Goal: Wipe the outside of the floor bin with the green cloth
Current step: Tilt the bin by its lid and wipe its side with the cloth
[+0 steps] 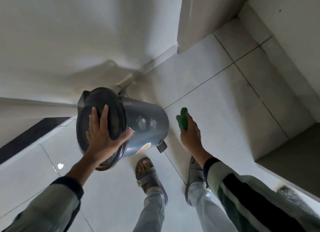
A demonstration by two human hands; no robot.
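A dark grey floor bin point(147, 124) with a black lid and a foot pedal stands on the tiled floor near the wall corner. White smudges and a sticker show on its side. My left hand point(103, 135) lies flat on the lid, fingers spread, thumb over the rim. To the right of the bin, apart from it, my right hand point(190, 135) grips a bunched green cloth point(182, 118) that sticks out past the fingers.
White walls point(69, 41) rise behind the bin, with a jutting wall corner point(207, 24) at the upper right. A low grey ledge point(285, 154) runs along the right. My feet in grey sandals point(147, 174) stand just in front of the bin.
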